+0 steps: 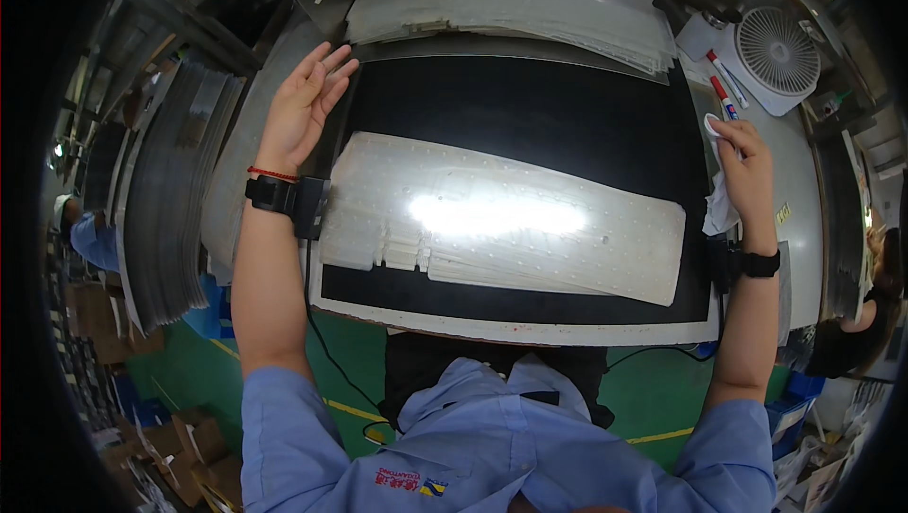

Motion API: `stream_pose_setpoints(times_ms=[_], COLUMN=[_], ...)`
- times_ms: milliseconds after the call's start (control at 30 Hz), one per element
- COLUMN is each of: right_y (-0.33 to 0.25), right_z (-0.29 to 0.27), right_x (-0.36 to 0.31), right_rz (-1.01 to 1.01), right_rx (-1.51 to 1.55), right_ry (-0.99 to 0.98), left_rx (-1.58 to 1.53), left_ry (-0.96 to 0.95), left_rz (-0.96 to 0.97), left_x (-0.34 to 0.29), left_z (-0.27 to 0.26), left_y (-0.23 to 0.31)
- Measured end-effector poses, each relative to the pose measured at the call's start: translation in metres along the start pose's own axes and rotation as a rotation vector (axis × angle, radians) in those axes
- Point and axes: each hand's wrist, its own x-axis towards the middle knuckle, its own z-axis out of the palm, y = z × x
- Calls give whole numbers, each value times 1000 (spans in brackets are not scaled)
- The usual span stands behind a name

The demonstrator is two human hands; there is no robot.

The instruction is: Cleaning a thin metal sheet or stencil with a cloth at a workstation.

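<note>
A stack of shiny, translucent flat sheets (501, 220) lies on the black mat (511, 102) in front of me, with small raised dots on top and notches along its near left edge. Past the mat's left edge, my left hand (301, 106) is raised, palm showing and fingers apart, holding nothing. Over at the mat's right side, my right hand (745, 163) pinches a small white round piece (712, 126) between thumb and fingers; its exact kind is unclear. A crumpled white cloth (721, 208) shows beside that wrist; I cannot tell whether the hand holds it too.
More clear sheets (511, 7) are piled along the far side of the bench. A red marker (724, 99) and a white fan (777, 52) sit at the far right. Tall sheet stacks (180, 182) stand at the left. Cables hang from both wrists.
</note>
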Motion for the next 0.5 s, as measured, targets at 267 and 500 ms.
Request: stream_pose_setpoints(times_ms=[267, 500], right_y=[-3, -70], right_z=[-2, -10], right_x=[1, 6], right_rz=[11, -83], right_rx=[12, 88], right_ry=[-22, -86], left_rx=[1085, 929], left_ry=[-355, -438], left_rz=[-70, -309], left_x=[-28, -30], left_z=[4, 1], left_y=[26, 24])
